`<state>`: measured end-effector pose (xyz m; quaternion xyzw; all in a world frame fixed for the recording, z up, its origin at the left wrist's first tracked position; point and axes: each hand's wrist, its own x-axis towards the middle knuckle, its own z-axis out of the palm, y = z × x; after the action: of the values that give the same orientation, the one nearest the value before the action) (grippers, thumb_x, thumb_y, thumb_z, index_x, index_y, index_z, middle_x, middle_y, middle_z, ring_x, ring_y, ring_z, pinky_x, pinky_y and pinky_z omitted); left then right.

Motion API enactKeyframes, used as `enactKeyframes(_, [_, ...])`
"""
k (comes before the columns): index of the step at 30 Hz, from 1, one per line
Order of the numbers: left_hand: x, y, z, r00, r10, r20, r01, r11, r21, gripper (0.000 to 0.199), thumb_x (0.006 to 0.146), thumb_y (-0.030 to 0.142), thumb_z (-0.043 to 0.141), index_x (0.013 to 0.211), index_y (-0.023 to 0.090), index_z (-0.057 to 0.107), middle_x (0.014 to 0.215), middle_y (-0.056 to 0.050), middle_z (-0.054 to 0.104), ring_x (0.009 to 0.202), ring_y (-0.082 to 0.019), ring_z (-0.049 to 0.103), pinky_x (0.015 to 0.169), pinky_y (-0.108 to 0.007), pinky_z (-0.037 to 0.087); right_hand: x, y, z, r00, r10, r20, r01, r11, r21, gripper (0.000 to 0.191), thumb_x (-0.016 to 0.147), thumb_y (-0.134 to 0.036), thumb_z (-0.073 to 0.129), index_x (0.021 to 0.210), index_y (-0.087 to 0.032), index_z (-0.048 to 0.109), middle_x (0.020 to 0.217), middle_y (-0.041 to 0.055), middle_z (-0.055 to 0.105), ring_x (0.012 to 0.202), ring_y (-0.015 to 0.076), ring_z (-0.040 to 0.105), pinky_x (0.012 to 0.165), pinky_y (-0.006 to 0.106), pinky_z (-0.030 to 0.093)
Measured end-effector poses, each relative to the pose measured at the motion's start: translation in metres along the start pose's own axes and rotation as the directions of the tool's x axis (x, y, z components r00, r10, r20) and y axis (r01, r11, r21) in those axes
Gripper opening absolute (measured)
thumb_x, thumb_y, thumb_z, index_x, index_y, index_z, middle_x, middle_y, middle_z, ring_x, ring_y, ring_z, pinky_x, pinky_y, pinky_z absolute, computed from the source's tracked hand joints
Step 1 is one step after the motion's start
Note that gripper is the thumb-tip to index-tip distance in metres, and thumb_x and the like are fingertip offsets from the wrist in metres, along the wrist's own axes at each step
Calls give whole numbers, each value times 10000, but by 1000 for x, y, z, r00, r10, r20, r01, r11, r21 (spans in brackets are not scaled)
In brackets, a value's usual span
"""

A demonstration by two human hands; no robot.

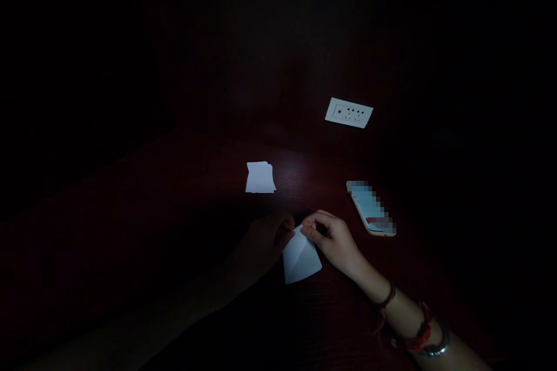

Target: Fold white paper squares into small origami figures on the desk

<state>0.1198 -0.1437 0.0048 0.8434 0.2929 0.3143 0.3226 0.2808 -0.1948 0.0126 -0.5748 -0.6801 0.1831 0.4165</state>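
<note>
A white sheet of paper point(302, 258) with a diagonal crease is held by its far corner, over the dark red table. My right hand point(333, 237) pinches that corner from the right between thumb and forefinger. On the other side, in deep shadow, my left hand point(272, 237) has its thumb and fingers closed at the same corner. Both sets of fingertips nearly meet there. Beyond the hands lies a small stack of white paper point(260, 177) with uneven edges.
To the right of my right hand a phone point(369, 208) with a lit, blurred screen rests on the table point(304, 168). A white wall socket point(348, 113) is set in the dark surface behind. Most of the surroundings are too dark to make out.
</note>
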Motion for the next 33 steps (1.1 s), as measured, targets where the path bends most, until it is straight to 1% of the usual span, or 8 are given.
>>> enactKeyframes(3, [0,-1,0,1000,-8,5,8,1000,-12,73,789,180,436,830,193,495,788,13,579,709,-120,564,627,-218,413,0,-3,0,999,-21,42,22,999,-26,112,778,-195,487,739,-158,585,681,5,544,641,107,491,595,216,385])
enactKeyframes(9, [0,-1,1,1000,-20,24,21,1000,-19,93,769,161,427,824,189,496,795,0,573,727,-132,559,645,-229,421,-1,-5,-2,995,-48,91,56,995,-89,103,766,-225,514,753,-160,592,673,4,554,623,109,497,582,214,378])
enactKeyframes(13, [-1,-6,4,1000,-2,26,3,999,-48,100,765,205,460,858,196,494,824,-2,569,758,-141,555,666,-238,420,-2,-3,-2,990,-40,134,53,994,-101,133,786,-222,482,746,-158,592,648,-3,550,598,105,491,557,207,362])
enactKeyframes(19, [-2,-14,4,995,-71,73,81,986,-144,222,733,254,517,944,198,477,855,-10,584,756,-148,564,633,-234,431,-2,-4,0,983,-27,181,41,996,-75,143,798,-191,446,723,-157,563,639,-10,537,586,100,478,545,200,354])
enactKeyframes(23, [-1,-10,1,993,-59,101,75,984,-159,200,740,252,496,929,190,475,818,-3,594,716,-139,567,604,-220,423,-3,-7,1,983,-32,180,51,993,-106,142,800,-166,432,699,-153,530,658,1,531,600,103,474,554,205,351])
enactKeyframes(26, [0,-5,-2,988,-96,123,112,984,-135,180,732,225,477,908,185,478,766,1,599,682,-141,568,577,-219,417,-4,-6,2,982,-33,189,54,992,-110,133,803,-172,427,711,-156,522,669,2,531,609,105,474,561,208,351])
enactKeyframes(30, [1,-2,-2,983,-157,91,166,981,-104,163,703,202,480,864,180,478,728,2,591,658,-144,564,555,-221,414,-4,-2,2,981,-8,193,26,995,-92,116,781,-230,477,707,-156,526,628,-23,503,565,87,439,526,192,334])
enactKeyframes(33, [0,-6,-1,988,-146,55,151,985,-86,156,696,201,493,851,186,488,743,6,579,652,-136,555,560,-221,413,-4,0,1,978,-22,209,48,992,-120,171,775,-241,485,628,-154,502,580,-37,458,539,80,401,507,188,312])
